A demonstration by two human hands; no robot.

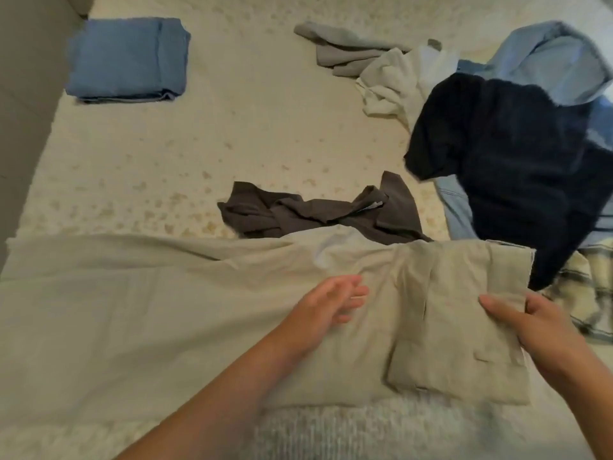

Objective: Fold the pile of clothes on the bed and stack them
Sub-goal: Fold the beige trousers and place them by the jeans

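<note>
Beige trousers [132, 310] lie stretched across the near part of the bed, legs running to the left. My right hand [530, 323] pinches their waist end at the right, thumb on top of the cloth. Over the middle of the trousers, my left hand [331, 303] is open with straight fingers. A folded blue garment [127, 59] sits at the far left. The unfolded pile at the right holds a dark navy garment [517, 167], a light blue one [557, 58], a white one [391, 81] and a grey one [345, 48]. A crumpled brown garment [318, 214] lies mid-bed.
The bed [265, 127] has a cream patterned cover. A plaid cloth [587, 293] shows at the right edge beside my right hand. A wall or headboard [20, 94] borders the bed on the left. A pale knitted blanket [365, 429] lies along the near edge.
</note>
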